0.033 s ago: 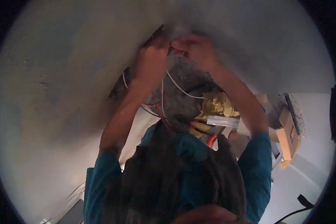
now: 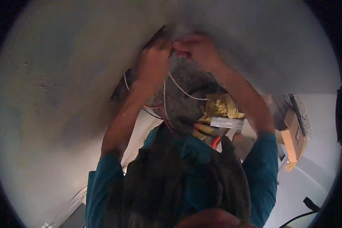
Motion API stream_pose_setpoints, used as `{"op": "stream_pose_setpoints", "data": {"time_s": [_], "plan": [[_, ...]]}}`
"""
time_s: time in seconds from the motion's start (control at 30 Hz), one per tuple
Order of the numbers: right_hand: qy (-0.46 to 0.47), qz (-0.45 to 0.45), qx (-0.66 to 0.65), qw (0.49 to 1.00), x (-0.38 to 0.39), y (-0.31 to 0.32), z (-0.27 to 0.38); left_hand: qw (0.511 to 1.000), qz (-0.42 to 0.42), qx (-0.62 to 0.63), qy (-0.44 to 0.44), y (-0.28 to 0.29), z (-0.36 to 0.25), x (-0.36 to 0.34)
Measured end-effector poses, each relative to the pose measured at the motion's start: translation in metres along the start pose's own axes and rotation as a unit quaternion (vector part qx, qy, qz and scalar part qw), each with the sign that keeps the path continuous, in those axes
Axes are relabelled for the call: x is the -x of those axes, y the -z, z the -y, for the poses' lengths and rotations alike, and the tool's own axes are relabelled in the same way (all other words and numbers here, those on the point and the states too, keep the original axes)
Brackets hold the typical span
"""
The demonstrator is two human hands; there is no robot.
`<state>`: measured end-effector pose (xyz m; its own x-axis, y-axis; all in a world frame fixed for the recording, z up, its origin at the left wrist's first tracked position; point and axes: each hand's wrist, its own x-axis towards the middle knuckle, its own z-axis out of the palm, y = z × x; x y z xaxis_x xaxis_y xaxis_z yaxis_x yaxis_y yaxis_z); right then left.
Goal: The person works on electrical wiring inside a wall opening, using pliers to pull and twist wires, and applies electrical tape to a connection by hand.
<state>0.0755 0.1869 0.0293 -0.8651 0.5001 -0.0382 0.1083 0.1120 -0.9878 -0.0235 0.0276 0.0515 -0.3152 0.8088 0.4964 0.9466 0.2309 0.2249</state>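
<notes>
Working up at the far end of a rough opening in a pale plaster surface, both arms stretched away from the body. The left hand sits at the top edge of the hole with its fingers curled in, and it looks like it's pinching the thin white wires that trail down from there, though the fingertips are too blurred and shadowed to say for sure. The right hand is just beside it, nearly touching, fingers bunched together on something small at the same spot. Can't tell what exactly, probably the wire ends.

From that spot the white wires loop back toward the near side through the dark cavity, and a red wire runs alongside them lower down. To the right of the hole there's crumpled yellow tape or paper and a shiny grey metal bar.

My read: this is the joining or feeding stage, with the wire ends being handled right at the hole's far lip. Whatever comes next wants fine fingertip control, with one hand steadying the strands while the other works the ends, and enough slack kept that nothing snags on the rough edge.
</notes>
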Motion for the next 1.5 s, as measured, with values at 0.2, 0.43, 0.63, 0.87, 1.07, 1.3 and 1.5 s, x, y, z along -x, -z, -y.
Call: {"op": "stream_pose_setpoints", "data": {"time_s": [0.2,0.43,0.63,0.87,1.07,1.3,1.5], "plan": [[-0.056,0.112,-0.09,0.988,0.003,0.005,0.011,1.0,0.008,-0.005,-0.011,0.005,0.002,-0.002],[0.06,0.071,-0.078,0.993,0.022,0.009,0.002,0.999,0.005,-0.046,-0.012,0.007,-0.003,-0.005],[0.08,0.027,0.051,0.995,0.017,0.001,0.008,0.999,0.04,-0.033,0.013,0.01,0.0,-0.006],[0.108,0.022,0.094,0.989,0.009,0.001,0.002,0.998,-0.004,0.012,0.056,0.017,-0.013,-0.007],[0.077,0.003,0.139,0.987,0.005,-0.004,0.006,0.998,0.036,-0.055,-0.001,0.001,0.0,-0.005],[-0.046,0.045,0.011,0.998,0.004,-0.01,0.012,0.998,0.029,-0.051,0.031,0.006,0.0,0.0],[0.119,-0.016,0.043,0.992,0.058,0.018,-0.016,0.993,-0.092,0.073,0.031,0.043,-0.043,0.063]]}}
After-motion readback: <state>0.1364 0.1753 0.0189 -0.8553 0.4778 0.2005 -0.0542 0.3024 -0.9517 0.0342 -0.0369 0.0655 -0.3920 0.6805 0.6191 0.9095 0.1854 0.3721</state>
